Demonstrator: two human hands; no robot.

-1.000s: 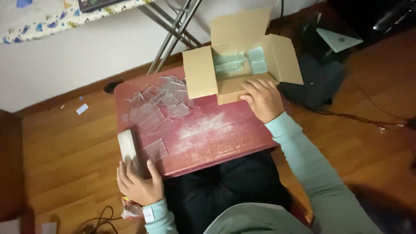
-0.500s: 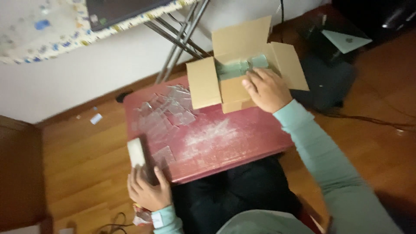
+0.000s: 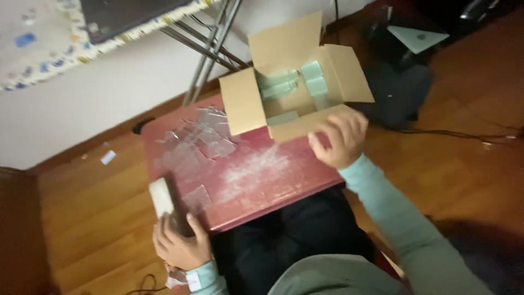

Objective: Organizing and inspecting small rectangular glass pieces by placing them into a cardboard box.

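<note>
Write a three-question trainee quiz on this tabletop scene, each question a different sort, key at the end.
1. True or false: the cardboard box has its flaps open.
2. The left hand holds: A) a pale flat block B) a cup C) scissors.
3. What lies scattered on the red table left of the box?

Key: 1. True. 2. A, the pale block at the table's edge. 3. Clear plastic pieces.

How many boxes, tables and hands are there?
Cardboard box: 1
Red table: 1
Hands: 2, the left hand holding a pale flat block, the right hand by the box
Total: 4
</note>
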